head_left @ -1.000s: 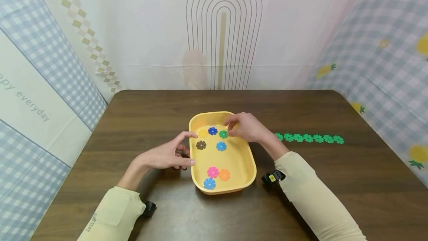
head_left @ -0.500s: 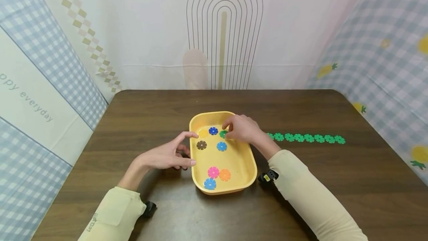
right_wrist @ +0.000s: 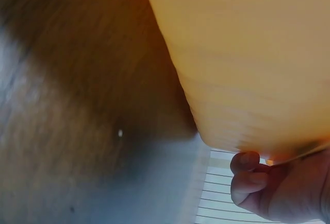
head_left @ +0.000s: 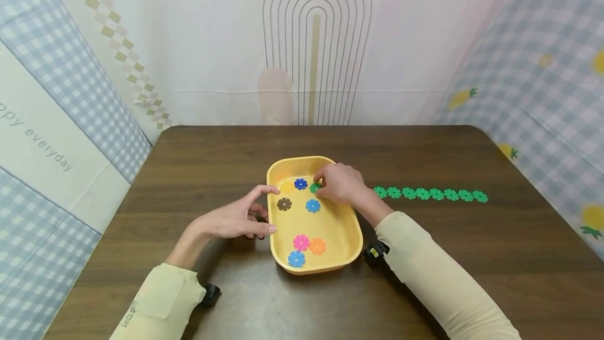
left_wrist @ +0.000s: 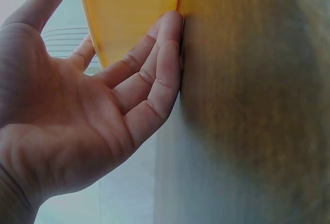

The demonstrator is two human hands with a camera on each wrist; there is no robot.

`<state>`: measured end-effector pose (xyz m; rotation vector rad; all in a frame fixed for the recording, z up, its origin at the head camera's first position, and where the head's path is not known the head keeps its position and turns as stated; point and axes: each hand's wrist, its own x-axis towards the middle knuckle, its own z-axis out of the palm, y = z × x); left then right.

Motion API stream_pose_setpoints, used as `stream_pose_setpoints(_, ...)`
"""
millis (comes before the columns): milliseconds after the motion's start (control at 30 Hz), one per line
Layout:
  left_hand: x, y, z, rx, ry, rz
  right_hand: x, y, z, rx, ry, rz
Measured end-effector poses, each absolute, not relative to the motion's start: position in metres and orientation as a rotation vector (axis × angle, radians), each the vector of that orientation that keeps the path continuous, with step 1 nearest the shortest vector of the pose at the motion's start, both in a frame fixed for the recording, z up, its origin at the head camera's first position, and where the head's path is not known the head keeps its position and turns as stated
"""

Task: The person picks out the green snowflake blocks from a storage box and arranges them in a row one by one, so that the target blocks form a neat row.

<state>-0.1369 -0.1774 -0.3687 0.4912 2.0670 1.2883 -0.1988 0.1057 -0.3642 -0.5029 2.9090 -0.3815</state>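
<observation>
In the head view, a yellow plastic basin (head_left: 330,227) stands on the dark wooden table. My left hand (head_left: 236,218) holds its left side, index fingertip and thumb over the rim. The left wrist view shows that hand's (left_wrist: 77,105) other fingers bent against the outer wall. My right hand (head_left: 343,182) reaches over the right rim, its thumb and index finger pinching at a green snowflake disc (head_left: 314,187), partly covered by the fingers. Near it lie a dark blue disc (head_left: 300,184), a yellow disc (head_left: 286,187), a brown disc (head_left: 284,204) and a light blue disc (head_left: 313,205).
Pink (head_left: 301,242), orange (head_left: 317,246) and blue (head_left: 296,259) discs lie at the basin's near end. Right of the basin, a row of several green discs (head_left: 422,193) lies on the table (head_left: 424,156). A printed cloth (head_left: 212,41) hangs behind the table.
My right hand has moved slightly down and left, its fingers closing in over the green disc. More of the green row shows beside the right forearm. The left hand stays put.
</observation>
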Motion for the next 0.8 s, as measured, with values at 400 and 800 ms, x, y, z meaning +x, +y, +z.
stream_pose_setpoints(400, -0.1369, -0.1778, -0.3685, 0.48, 2.069, 1.285, -0.1987, 0.1018, -0.3625, -0.457, 2.923, -0.315)
stream_pose_setpoints(800, -0.1371, -0.1765, -0.3698, 0.483, 2.072, 1.279, -0.1969, 0.1006, -0.356, -0.426, 2.863, -0.321)
